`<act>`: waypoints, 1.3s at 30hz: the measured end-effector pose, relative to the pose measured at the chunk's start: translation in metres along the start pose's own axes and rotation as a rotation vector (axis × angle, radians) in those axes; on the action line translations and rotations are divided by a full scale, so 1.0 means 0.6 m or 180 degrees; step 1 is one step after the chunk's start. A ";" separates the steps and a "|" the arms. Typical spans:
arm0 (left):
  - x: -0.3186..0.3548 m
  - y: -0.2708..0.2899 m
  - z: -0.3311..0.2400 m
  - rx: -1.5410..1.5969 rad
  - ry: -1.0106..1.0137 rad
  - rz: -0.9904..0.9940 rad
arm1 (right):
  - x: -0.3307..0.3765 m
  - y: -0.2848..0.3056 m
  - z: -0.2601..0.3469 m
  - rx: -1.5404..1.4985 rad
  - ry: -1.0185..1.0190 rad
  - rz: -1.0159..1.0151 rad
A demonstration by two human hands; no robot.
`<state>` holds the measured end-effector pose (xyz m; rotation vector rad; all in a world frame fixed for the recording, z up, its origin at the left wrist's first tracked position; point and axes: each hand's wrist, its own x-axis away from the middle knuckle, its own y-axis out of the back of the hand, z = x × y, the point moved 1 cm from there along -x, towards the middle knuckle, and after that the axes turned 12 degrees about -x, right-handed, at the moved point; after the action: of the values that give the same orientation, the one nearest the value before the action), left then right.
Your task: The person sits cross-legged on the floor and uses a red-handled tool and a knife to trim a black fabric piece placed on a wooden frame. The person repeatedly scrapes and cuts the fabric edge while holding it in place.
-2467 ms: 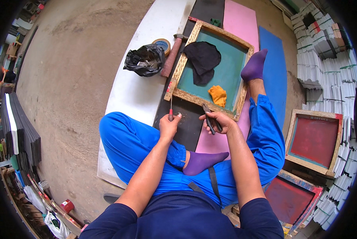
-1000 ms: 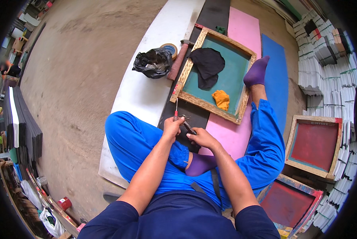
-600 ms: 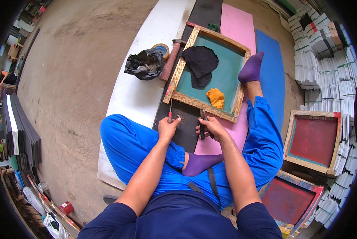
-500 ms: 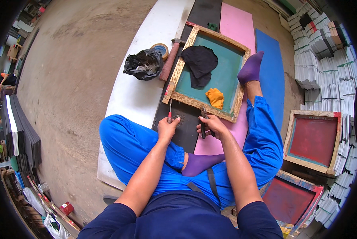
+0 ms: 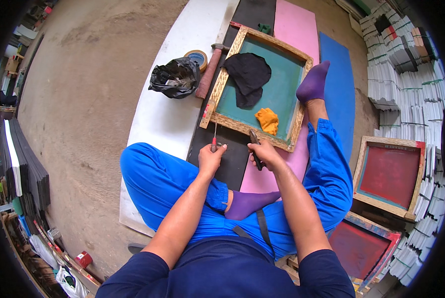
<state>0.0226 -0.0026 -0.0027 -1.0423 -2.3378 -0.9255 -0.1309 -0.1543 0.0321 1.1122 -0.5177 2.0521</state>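
Observation:
A screwdriver (image 5: 214, 141) with a red handle is in my left hand (image 5: 211, 158), its thin shaft pointing away toward the near left corner of a wooden frame (image 5: 237, 127). Whether its tip touches the wood I cannot tell. My right hand (image 5: 266, 154) is closed round a pair of dark pliers (image 5: 254, 144), jaws up by the frame's near rail. Green mesh (image 5: 282, 69) fills this frame. On the mesh lie a crumpled black cloth (image 5: 247, 77) and a small orange cloth (image 5: 267, 120).
Left of the frame are a hammer (image 5: 211, 72), a roll of tape (image 5: 197, 57) and a black plastic bag (image 5: 174, 78). White, black, pink and blue sheets (image 5: 337, 99) lie underneath. Two red-meshed frames (image 5: 389, 174) and stacked white bundles (image 5: 408, 94) stand at right.
My right fingers have drawn in round the pliers, whose handles now sit closer together. The left hand with the screwdriver has shifted very slightly. The frame and cloths keep their places.

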 end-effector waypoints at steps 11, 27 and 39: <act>-0.002 -0.006 -0.012 0.0128 -0.0160 -0.0091 | -0.006 -0.044 -0.031 0.0045 0.0665 -0.0633; 0.014 0.014 -0.011 0.0612 -0.0195 0.0115 | 0.000 -0.095 -0.075 0.1394 0.1557 -0.1805; 0.005 0.039 0.019 0.1492 0.0270 0.1215 | 0.036 -0.120 -0.114 0.1436 0.1834 -0.0273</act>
<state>0.0373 0.0184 0.0008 -1.1556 -2.0374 -0.2549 -0.1209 -0.0549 0.0137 0.6991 0.2853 2.3355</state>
